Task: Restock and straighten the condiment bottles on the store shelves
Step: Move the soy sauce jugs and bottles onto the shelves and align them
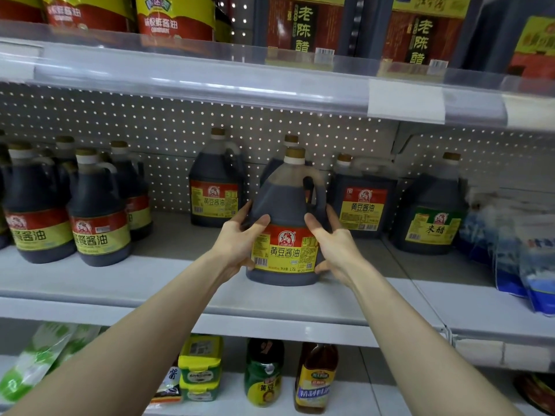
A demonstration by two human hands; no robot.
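Note:
A large dark soy sauce jug (285,217) with a red and yellow label stands upright near the front of the middle shelf (150,280). My left hand (243,238) grips its left side and my right hand (333,244) grips its right side, thumbs on the front. Another jug of the same kind (214,181) stands further back to the left, and one more (363,199) to the right. A further bottle stands right behind the held jug, mostly hidden.
Several dark jugs (99,214) crowd the shelf's left end. A green-labelled vinegar jug (429,208) and blue bags (522,253) sit at the right. Big tins and boxes fill the upper shelf (210,82). Small bottles and jars (264,373) stand on the lower shelf.

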